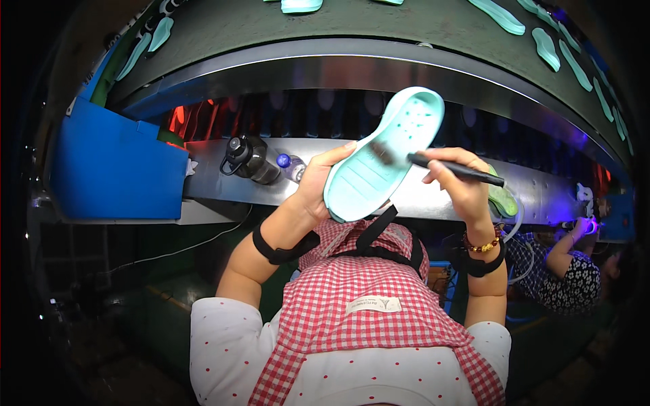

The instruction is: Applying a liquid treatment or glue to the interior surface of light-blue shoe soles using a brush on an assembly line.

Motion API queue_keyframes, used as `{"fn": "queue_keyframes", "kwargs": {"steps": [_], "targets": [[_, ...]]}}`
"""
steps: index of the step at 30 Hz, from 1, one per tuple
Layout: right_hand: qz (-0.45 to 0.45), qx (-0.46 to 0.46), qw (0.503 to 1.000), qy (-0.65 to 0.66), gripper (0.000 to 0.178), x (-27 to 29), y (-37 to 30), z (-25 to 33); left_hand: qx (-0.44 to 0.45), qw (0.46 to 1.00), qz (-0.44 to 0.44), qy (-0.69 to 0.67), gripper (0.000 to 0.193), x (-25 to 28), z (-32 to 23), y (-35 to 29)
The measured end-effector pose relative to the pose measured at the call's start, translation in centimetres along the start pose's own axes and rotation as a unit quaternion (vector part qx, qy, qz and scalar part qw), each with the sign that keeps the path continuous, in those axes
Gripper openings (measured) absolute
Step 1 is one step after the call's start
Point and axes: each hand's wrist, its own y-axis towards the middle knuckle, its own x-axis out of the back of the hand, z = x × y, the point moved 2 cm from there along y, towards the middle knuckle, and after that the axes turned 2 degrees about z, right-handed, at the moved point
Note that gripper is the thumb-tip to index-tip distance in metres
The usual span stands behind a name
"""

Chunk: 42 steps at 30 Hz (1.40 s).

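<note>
My left hand (317,186) grips a mint shoe sole (384,154) tilted toward me; my right hand (455,177) pinches a brush (452,168) against it.

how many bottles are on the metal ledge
2. A dark bottle with a loop cap lies on the metal ledge, left of the left hand. A clear bottle with a blue cap lies beside it. The hands and shoe sole may hide others.
</note>
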Motion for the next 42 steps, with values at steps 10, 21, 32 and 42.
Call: {"fn": "queue_keyframes", "kwargs": {"steps": [10,21,32,42], "targets": [[0.082,-0.085,0.993,-0.007,0.018,-2.0,-2.6,2.0,-0.063,0.998,-0.016,-0.013,0.04,2.6,-0.4,-3.0],[-0.118,-0.008,0.953,0.279,0.025,3.0,-3.0,-2.2,-0.503,0.838,-0.131,-0.168,0.061,0.7,-29.1,-3.4],[-0.198,-0.057,0.929,0.308,0.021,4.2,-5.7,-5.1,-0.069,0.202,-0.243,0.946,0.062,-3.0,-31.1,10.2],[-0.365,-0.089,0.877,0.298,0.019,6.1,-8.5,-7.7,-0.144,0.23,-0.269,0.924,0.061,0.4,-31.6,15.0]]}}
